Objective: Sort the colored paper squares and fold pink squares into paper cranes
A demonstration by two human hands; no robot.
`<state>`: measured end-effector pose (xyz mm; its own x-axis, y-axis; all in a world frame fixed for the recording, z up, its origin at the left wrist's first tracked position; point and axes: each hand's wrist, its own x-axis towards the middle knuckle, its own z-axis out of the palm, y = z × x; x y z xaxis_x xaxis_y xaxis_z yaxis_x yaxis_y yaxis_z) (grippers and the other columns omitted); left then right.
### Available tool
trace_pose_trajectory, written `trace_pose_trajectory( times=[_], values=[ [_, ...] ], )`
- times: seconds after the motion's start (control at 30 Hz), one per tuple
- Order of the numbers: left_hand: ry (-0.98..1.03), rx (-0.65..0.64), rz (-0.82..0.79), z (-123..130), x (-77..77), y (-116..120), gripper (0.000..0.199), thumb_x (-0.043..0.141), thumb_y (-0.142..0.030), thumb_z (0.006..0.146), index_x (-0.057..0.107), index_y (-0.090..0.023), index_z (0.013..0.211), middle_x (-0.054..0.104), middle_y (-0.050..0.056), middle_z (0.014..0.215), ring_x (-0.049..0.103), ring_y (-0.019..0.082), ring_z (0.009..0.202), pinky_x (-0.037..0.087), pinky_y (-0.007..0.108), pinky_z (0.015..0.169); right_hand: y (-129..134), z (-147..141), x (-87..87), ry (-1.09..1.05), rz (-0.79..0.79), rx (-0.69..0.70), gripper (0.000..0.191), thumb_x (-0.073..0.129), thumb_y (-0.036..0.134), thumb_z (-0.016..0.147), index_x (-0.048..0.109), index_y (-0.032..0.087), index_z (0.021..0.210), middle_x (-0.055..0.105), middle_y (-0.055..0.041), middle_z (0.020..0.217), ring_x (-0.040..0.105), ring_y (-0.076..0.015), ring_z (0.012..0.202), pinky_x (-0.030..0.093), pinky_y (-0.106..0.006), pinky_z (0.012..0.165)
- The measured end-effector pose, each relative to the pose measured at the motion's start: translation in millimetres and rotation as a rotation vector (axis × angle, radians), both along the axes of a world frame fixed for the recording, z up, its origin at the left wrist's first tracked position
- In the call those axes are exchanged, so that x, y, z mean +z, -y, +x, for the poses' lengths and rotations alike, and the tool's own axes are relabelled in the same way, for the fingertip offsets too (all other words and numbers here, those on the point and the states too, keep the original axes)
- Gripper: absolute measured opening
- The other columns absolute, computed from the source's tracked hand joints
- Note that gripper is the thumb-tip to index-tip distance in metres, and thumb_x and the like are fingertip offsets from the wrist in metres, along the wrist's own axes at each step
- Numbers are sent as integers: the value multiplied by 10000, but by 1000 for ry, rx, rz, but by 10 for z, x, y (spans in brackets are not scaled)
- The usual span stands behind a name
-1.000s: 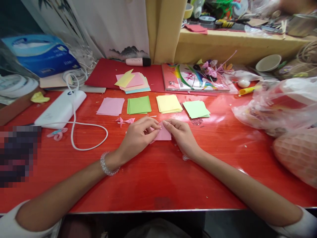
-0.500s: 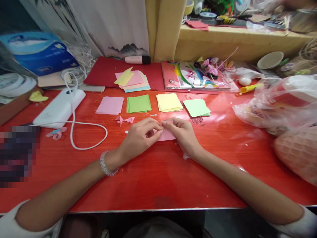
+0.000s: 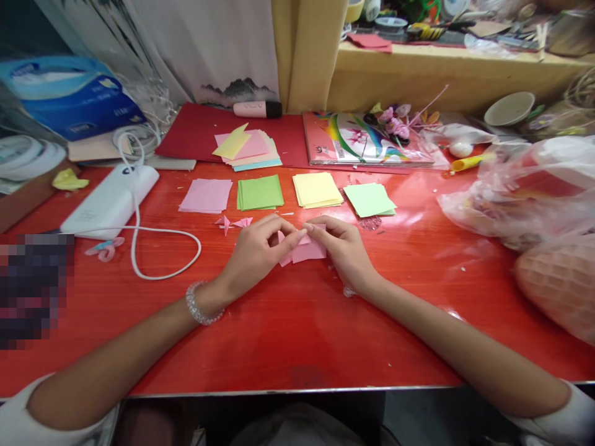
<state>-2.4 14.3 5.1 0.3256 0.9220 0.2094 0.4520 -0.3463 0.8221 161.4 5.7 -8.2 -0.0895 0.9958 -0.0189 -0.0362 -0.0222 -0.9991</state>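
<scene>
Between both hands is a piece of pink paper [image 3: 309, 250], its lower part showing below the fingers. My left hand [image 3: 263, 246] pinches it from the left with thumb and fingers, and a smaller pink flap shows under that thumb. From the right, my right hand [image 3: 344, 248] grips the paper, thumb tip meeting the left thumb tip. Just behind the left hand lie small folded pink paper shapes [image 3: 226, 225]. Past the hands stand four-sided paper stacks in a row: pink [image 3: 205, 196], green [image 3: 260, 192], yellow [image 3: 318, 189] and light green [image 3: 369, 201].
A white power bank [image 3: 109, 201] with a looped white cable [image 3: 167, 276] lies left. Behind are a red sheet [image 3: 186, 133] with loose papers, a marker [image 3: 253, 109] and a paper packet [image 3: 353, 145]. Plastic bags [image 3: 525, 192] and a mesh-wrapped bundle [image 3: 558, 285] crowd the right.
The left fingers have shifted, and a second pink flap now shows at the left of the paper. The right hand has barely moved.
</scene>
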Motion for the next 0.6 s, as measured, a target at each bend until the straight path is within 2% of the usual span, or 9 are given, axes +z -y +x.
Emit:
trace_pose_trajectory(
  times=[0.1, 0.6],
  values=[
    [-30, -56, -2, 4, -2, 3, 285, 530, -415, 867, 618, -183, 726, 558, -8, 693, 476, 108, 630, 360, 254, 570, 1, 3, 4, 32, 6, -4, 189, 633, 377, 791, 653, 193, 752, 605, 4, 731, 510, -112, 683, 391, -239, 622],
    [22, -62, -12, -1, -18, -5, 302, 523, -397, 871, 594, -181, 673, 550, -10, 655, 474, 106, 607, 379, 246, 573, -7, -1, 6, 15, -3, 6, 210, 631, 386, 789, 638, 187, 725, 588, 2, 710, 493, -112, 656, 378, -239, 585]
  ],
)
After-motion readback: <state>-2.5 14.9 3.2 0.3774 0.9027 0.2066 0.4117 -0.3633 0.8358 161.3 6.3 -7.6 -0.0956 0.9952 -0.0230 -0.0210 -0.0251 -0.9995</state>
